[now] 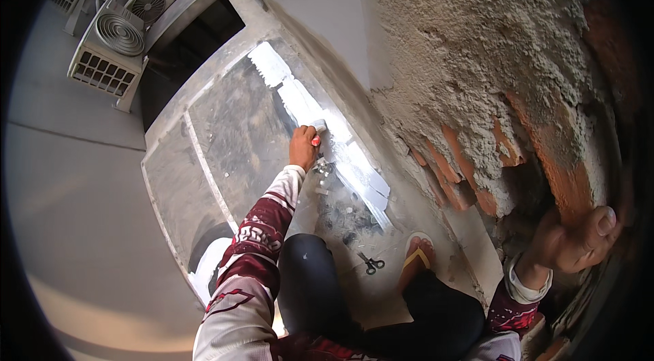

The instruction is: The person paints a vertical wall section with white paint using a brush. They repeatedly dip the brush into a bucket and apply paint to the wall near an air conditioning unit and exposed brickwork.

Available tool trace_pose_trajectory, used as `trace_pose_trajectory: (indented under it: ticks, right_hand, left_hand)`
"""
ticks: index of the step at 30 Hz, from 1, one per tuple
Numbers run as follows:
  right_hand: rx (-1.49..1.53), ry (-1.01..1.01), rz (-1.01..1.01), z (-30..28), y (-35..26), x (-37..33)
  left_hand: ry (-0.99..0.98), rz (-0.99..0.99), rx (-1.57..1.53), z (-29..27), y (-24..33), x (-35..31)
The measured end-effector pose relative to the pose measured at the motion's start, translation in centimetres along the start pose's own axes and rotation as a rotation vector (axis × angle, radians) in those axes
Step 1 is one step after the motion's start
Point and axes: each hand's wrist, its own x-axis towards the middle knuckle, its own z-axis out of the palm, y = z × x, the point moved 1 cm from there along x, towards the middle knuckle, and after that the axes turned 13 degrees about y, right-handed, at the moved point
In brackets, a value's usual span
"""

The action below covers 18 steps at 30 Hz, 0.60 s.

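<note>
My left hand (pixel 304 148) is closed around a paintbrush (pixel 319 127) with a red handle end. The bristles touch a strip of wet-looking white coating (pixel 303 103) along the right side of a grey slab. Toward the near end the strip widens into broad, overlapping patches. At the far right, my right hand (pixel 579 245) is closed against the end of a broken orange brick (pixel 569 187) jutting from the wall. Its thumb shows, while most of the other fingers are hidden or hard to make out.
Black-handled scissors (pixel 371 263) and scattered debris (pixel 323 169) lie near my sandalled foot (pixel 417 255). A white rounded container (pixel 212 265) is partly hidden by my left sleeve. Rough plaster (pixel 477 41) rises at right. Air-conditioner units (pixel 109 54) and a dark opening (pixel 194 48) are at far left.
</note>
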Motion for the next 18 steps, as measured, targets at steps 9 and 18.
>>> trace_pose_trajectory:
  ticks: [9, 18]
  right_hand:
    - [0.058, 0.037, -0.271, 6.0, -4.4, 0.9]
    - [0.114, 0.018, -0.342, 4.5, -5.1, 1.1]
  left_hand:
    - [-0.132, 0.009, -0.012, -2.2, 3.0, -3.3]
    - [-0.186, 0.039, -0.005, -2.6, 7.3, -5.0]
